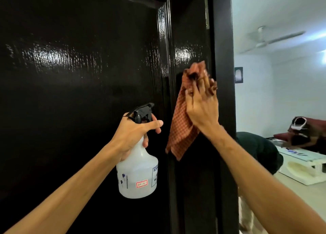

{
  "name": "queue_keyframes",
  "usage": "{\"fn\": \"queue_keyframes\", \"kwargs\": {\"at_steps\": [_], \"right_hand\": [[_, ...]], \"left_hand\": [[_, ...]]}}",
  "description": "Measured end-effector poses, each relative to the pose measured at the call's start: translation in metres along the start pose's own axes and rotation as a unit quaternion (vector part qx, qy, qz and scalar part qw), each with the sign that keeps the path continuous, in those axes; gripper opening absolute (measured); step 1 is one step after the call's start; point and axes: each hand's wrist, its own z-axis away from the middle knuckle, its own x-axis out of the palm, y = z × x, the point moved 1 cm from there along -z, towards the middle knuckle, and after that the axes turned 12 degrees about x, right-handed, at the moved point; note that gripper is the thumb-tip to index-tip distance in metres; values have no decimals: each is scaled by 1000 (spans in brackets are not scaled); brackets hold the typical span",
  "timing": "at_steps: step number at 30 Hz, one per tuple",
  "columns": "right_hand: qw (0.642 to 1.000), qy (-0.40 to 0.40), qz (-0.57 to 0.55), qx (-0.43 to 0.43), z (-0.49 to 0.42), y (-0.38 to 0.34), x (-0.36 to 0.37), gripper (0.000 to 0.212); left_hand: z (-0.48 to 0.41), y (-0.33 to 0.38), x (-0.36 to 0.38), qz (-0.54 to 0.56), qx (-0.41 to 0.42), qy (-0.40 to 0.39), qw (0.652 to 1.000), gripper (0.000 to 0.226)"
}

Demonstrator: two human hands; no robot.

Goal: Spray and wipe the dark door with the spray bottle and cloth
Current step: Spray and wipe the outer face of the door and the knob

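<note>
Left hand (131, 133) grips spray bottle (138, 173); right hand (202, 110) presses checked cloth (183, 120) against dark door (79, 92).

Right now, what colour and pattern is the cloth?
The cloth is a small orange-and-brown check, clearest in the head view.
</note>
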Motion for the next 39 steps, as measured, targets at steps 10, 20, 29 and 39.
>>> {"fn": "queue_keyframes", "kwargs": {"at_steps": [10, 20, 29, 39], "right_hand": [[988, -140, 27, 61, 207, 58, 19, 55], [998, -37, -37, -22, 133, -42, 26, 56], [999, -29, -23, -32, 205, -26, 27, 56], [997, -52, -46, -42, 276, -60, 50, 59]], "left_hand": [[42, -38, 23, 20, -47, -17, 999, 22], [90, -79, 7, -15, -73, 19, 997, 20], [126, -105, -9, -24, -95, 33, 995, 19], [167, -124, -46, -37, -136, 139, 980, 21]]}}
